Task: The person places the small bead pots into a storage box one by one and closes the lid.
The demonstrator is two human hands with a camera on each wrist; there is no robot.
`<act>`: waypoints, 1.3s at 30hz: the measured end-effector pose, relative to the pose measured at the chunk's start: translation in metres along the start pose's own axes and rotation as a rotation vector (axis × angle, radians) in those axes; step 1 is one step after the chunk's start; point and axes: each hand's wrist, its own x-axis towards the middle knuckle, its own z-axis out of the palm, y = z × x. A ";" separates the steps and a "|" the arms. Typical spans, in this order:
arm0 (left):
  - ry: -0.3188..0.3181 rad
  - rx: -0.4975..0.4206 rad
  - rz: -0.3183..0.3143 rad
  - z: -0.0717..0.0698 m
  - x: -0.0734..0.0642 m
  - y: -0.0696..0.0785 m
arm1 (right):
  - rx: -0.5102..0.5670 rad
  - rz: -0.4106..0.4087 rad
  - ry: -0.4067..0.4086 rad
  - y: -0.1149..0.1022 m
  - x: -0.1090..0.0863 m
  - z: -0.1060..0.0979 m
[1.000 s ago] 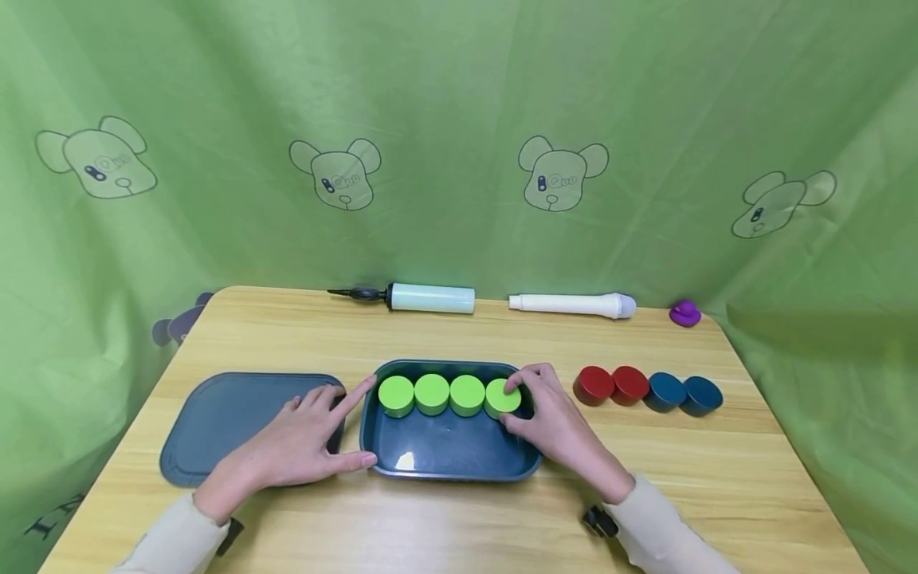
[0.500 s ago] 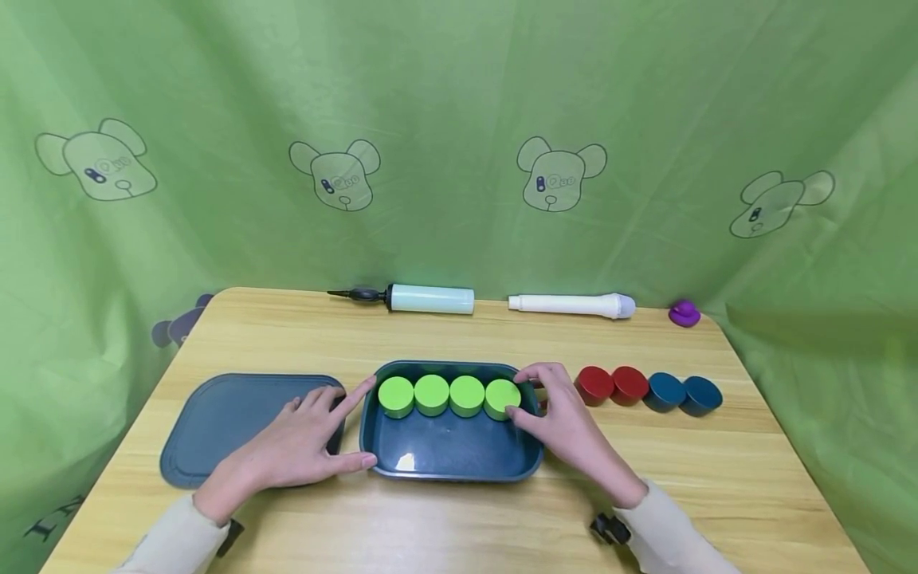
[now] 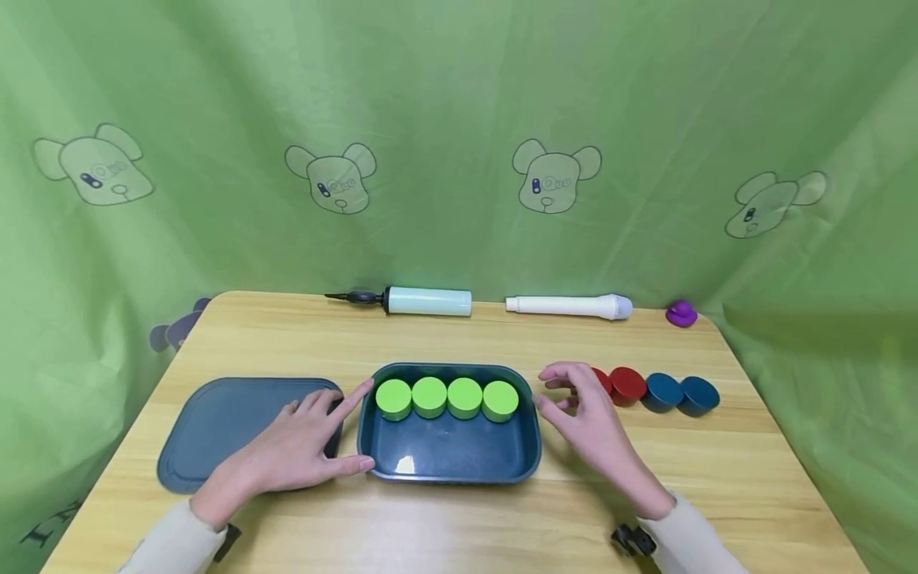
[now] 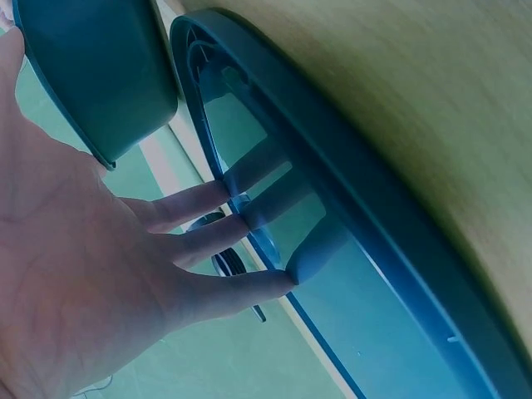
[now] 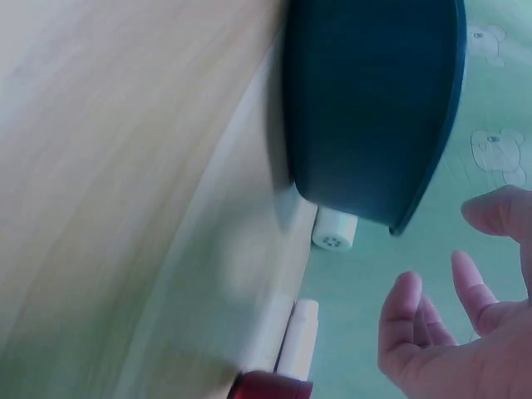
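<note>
Along the far side of a dark blue box (image 3: pixel 445 446), several lime-green round blocks (image 3: pixel 464 396) stand in a row. My left hand (image 3: pixel 287 446) spreads its thumb and index finger to the box's left rim. In the left wrist view, its other fingertips touch the dark blue lid (image 4: pixel 349 166). Just right of the box, my right hand (image 3: pixel 591 418) is raised with bent, parted fingers and holds nothing. It partly covers the nearer of two red round blocks (image 3: pixel 627 386). The right wrist view shows that hand (image 5: pixel 465 341) beside the box's outer wall (image 5: pixel 374 100).
Two dark blue round blocks (image 3: pixel 663 391) continue the row beside the red ones. At the table's back edge lie a pale blue hand pump (image 3: pixel 430 301), a white microphone-shaped stick (image 3: pixel 566 306) and a purple duck (image 3: pixel 681 313). A green curtain (image 3: pixel 445 159) hangs behind.
My right hand has let go of the rightmost green block and moved right, out over the box's rim. The green block stays in the row. My left hand keeps its place.
</note>
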 end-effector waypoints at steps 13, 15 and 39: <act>0.007 0.003 0.000 0.003 -0.002 -0.001 | -0.041 0.039 0.148 0.012 -0.006 -0.042; 0.008 0.003 -0.001 0.003 -0.002 -0.001 | -0.046 0.060 0.174 0.016 -0.007 -0.049; 0.004 -0.005 -0.009 0.003 -0.001 -0.001 | -0.165 0.154 0.284 0.095 -0.023 -0.117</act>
